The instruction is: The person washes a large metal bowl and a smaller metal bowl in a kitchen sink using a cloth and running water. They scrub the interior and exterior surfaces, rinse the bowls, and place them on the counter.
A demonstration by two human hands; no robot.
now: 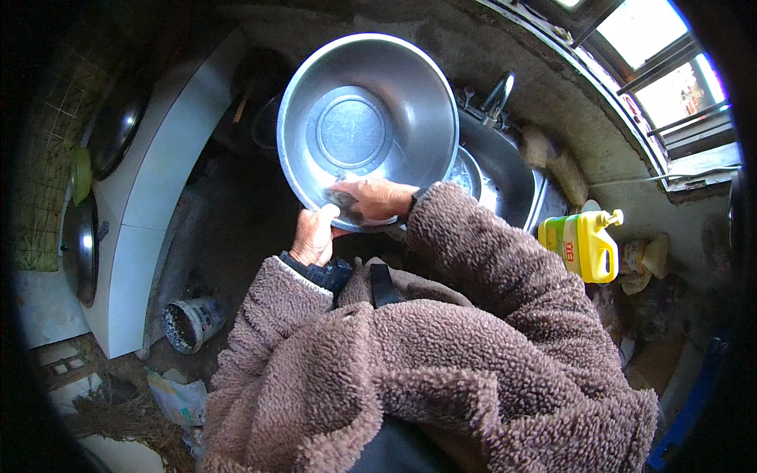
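A large stainless steel basin (414, 100) is tilted so that its inside faces me. My left hand (315, 235) grips its near rim, thumb over the edge. Inside the basin, near that same rim, my right hand (378, 200) presses against the wall. Under its fingers is a greyish, blurred thing, perhaps a scouring pad; the blur hides its exact kind. Behind the basin on the right, a sink (502, 155) with a chrome faucet (500, 94) is partly covered, and a metal bowl (468, 170) shows within it.
A yellow pump jug (582, 245) stands right of the sink. To the left runs a white-fronted counter (168, 154) with round dark lids (83, 248). A dirty bucket (192, 325) and a plastic bag (177, 397) lie low on the left. A barred window (662, 65) is at the upper right.
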